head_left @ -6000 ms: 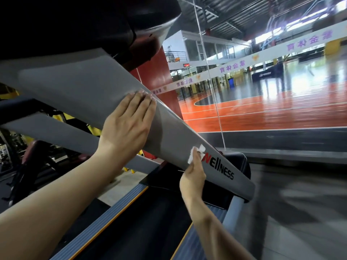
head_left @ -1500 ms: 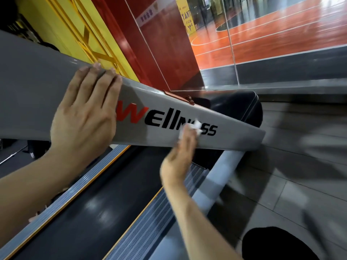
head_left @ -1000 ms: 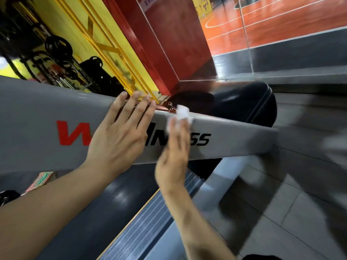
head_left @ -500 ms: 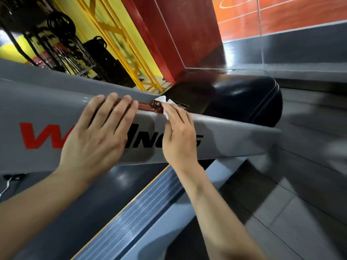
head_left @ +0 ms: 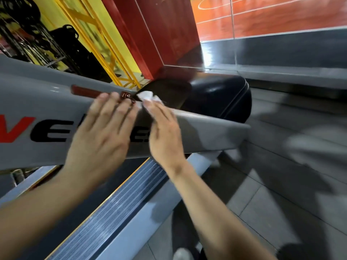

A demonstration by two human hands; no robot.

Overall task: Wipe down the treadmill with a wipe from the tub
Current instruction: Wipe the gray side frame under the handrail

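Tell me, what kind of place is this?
Most likely a gym or sports centre: a grey treadmill with a ribbed side rail, dark weight equipment behind it, and an orange court floor beyond the glass.

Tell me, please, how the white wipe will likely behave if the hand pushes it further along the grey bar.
The white wipe looks crumpled and soft, so it probably bunches rather than sliding flat. Only the straight fingers of the right hand press it on the smooth grey bar, so it may slip out. It seems very light.

wipe (head_left: pixel 148 96) white | treadmill arm (head_left: pixel 206 132) grey | lettering (head_left: pixel 28 132) red-black, blurred
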